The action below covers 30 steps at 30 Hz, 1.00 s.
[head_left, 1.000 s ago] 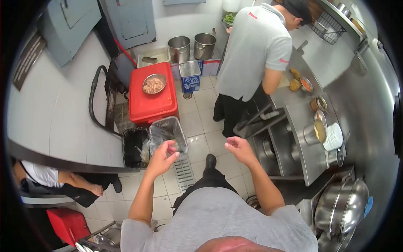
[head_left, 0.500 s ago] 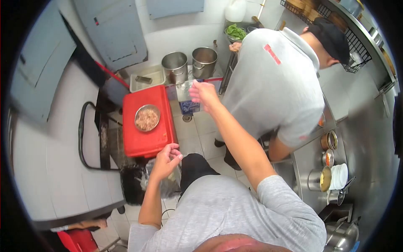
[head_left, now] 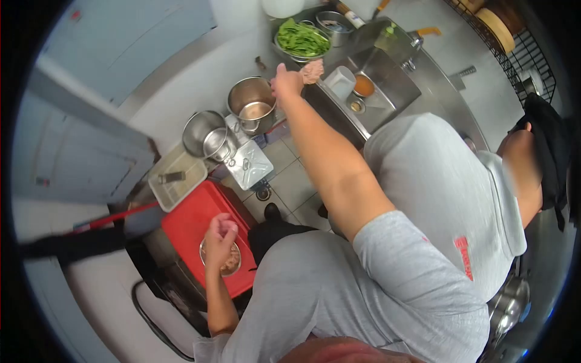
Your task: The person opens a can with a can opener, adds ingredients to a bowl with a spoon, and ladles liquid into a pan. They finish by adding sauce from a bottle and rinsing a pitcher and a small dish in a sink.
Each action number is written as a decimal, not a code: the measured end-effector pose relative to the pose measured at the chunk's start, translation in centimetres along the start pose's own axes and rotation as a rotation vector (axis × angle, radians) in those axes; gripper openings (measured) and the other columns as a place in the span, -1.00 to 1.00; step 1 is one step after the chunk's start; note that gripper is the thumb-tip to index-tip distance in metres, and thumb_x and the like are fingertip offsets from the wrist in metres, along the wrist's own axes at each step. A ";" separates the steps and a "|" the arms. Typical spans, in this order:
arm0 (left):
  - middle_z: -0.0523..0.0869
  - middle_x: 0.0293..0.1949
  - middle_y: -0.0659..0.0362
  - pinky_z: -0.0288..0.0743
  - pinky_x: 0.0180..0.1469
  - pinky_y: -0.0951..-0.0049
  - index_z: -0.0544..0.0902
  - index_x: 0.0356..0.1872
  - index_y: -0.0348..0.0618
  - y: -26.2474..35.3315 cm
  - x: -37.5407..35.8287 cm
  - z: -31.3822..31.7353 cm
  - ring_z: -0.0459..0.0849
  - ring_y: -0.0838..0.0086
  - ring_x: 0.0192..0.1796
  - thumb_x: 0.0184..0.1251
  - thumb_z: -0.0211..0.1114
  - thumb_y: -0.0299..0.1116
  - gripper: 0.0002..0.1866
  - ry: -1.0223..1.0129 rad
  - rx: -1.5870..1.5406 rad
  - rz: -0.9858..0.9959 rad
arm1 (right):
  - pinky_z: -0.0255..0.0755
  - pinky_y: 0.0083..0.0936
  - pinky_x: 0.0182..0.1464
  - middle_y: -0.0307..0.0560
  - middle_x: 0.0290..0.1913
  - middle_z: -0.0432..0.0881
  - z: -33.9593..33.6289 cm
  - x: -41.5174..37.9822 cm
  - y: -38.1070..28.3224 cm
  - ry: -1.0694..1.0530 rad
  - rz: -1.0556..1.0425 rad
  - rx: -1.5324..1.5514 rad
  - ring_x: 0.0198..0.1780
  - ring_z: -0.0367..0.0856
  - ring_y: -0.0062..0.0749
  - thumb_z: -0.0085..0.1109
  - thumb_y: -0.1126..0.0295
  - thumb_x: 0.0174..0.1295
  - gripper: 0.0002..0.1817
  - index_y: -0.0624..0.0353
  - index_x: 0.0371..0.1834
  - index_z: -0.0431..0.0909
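A pale pink lump, too blurred to identify, is touched by the outstretched right hand beside the sink; its grip cannot be made out. The left hand, loosely curled and empty, partly hides a metal bowl.

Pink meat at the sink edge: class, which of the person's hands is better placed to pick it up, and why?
Right. The right hand is stretched out beside the meat at the sink, while the left hand hangs back over the bowl on the red box.
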<state>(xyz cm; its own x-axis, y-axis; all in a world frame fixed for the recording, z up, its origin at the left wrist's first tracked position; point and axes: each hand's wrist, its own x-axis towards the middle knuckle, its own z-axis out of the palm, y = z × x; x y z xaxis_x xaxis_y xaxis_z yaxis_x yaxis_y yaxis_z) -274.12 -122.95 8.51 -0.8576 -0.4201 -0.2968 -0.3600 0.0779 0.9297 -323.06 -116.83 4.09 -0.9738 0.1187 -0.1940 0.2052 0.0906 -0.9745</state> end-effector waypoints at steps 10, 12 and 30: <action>0.68 0.13 -0.01 0.52 0.10 0.42 0.48 0.27 -0.33 21.6 23.1 -2.5 0.63 0.42 0.10 0.40 0.34 -0.39 -0.52 -0.009 0.330 0.451 | 0.54 -0.10 0.19 0.43 0.08 0.66 -17.1 23.8 -0.1 0.628 0.241 -0.011 0.12 0.68 0.20 -0.03 0.00 0.45 -0.38 0.52 0.05 0.57; 0.67 0.16 -0.04 0.50 0.14 0.37 0.49 0.27 -0.34 25.5 27.2 -1.0 0.63 0.35 0.15 0.38 0.34 -0.39 -0.51 0.005 0.359 0.604 | 0.58 -0.02 0.12 0.36 0.08 0.68 -24.2 28.9 0.8 0.787 0.243 0.172 0.10 0.70 0.16 -0.06 0.00 0.47 -0.37 0.52 0.12 0.50; 0.58 0.27 -0.14 0.52 0.16 0.32 0.41 0.38 -0.39 44.0 65.7 14.6 0.62 0.26 0.22 0.44 0.34 -0.04 -0.30 0.217 0.764 0.680 | 0.47 -0.35 -0.56 0.07 -0.42 0.66 -47.5 49.3 8.2 0.578 0.198 0.487 -0.51 0.66 -0.24 0.12 -0.11 0.45 -0.47 0.24 -0.03 0.52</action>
<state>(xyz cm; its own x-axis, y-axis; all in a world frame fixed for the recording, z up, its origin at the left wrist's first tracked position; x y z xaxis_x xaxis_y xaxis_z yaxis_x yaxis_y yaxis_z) -351.64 -133.87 26.69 -0.9090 -0.2210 0.3534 -0.0277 0.8780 0.4779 -364.70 -63.29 -8.12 -0.6905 0.5956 -0.4104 0.1737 -0.4142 -0.8934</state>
